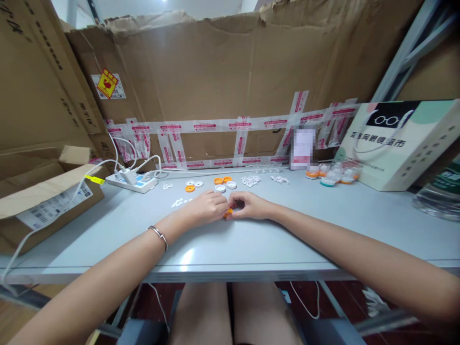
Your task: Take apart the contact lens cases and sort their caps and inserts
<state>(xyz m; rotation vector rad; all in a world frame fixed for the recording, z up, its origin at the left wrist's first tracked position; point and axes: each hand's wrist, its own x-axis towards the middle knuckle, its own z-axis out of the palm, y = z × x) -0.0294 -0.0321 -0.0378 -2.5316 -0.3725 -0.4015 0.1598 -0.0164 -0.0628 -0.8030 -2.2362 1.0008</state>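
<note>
An orange round plastic piece sits low over the table, pinched between my two hands and mostly covered by fingers. My left hand is closed on its left side, its fingertips over the piece. From the right, the thumb and fingers of my right hand close on it too. Just beyond lie white rings and orange rings. Another orange ring lies further left, next to white discs. Small white parts are heaped behind my right hand, and small white pieces lie beside my left.
A white power strip with cables stands at the back left, near an open cardboard box. Clear-domed pieces with coloured bases are grouped at right, before a paper bag. A large taped carton walls off the back.
</note>
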